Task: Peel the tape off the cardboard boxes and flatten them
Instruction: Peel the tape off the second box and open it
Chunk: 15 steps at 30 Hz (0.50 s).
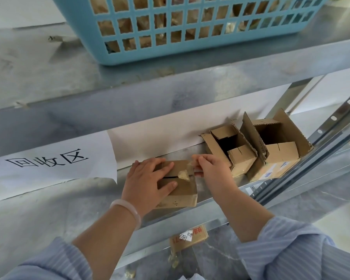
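A small closed cardboard box (182, 190) lies on the metal shelf (216, 199), its top seam partly showing. My left hand (148, 178) presses flat on the box top with fingers spread. My right hand (208, 168) pinches a crumpled strip of clear tape (187, 171) that lifts off the box's top at its right end. Two opened cardboard boxes stand to the right, one (230, 150) beside my right hand and one (275, 146) further right, both with flaps up.
A blue plastic basket (190, 47) with cardboard scraps sits on the upper shelf. A white paper sign (49, 160) hangs at left. A shelf upright with holes (331, 120) rises at right. A labelled flat cardboard piece (190, 237) lies on the floor below.
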{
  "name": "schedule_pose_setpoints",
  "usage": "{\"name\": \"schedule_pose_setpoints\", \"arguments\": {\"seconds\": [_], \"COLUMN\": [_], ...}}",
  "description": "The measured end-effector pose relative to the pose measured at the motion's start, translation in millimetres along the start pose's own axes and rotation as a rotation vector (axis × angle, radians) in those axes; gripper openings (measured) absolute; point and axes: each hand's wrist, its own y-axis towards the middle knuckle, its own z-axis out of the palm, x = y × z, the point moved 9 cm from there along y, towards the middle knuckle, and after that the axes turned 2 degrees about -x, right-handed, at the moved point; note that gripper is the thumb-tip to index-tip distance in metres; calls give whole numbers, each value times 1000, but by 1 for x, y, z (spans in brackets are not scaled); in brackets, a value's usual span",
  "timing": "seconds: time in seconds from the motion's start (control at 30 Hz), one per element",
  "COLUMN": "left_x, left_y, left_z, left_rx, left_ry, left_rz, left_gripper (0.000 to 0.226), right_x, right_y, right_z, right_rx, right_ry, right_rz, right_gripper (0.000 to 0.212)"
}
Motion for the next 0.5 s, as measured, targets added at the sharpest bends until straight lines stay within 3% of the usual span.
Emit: {"name": "schedule_pose_setpoints", "arguments": {"seconds": [0.1,0.23,0.4,0.5], "left_x": [-1,-1,-1,-1], "left_y": [-2,-1,-2,-1], "left_z": [0,0,0,-1], "left_rx": [-2,5,2,-8], "left_ry": [4,15,23,20], "left_rz": [3,-3,-4,-12], "left_gripper": [68,70,70,69], "right_x": [6,22,34,30], "right_y": [-2,-2,-2,-1], "right_z": [1,-4,-5,6], "right_rx": [43,-36,-70,10], "right_ry": [-134,-263,-552,-730], "right_rz": [-75,-208,-360,-415], "right_gripper": [26,33,15,21]}}
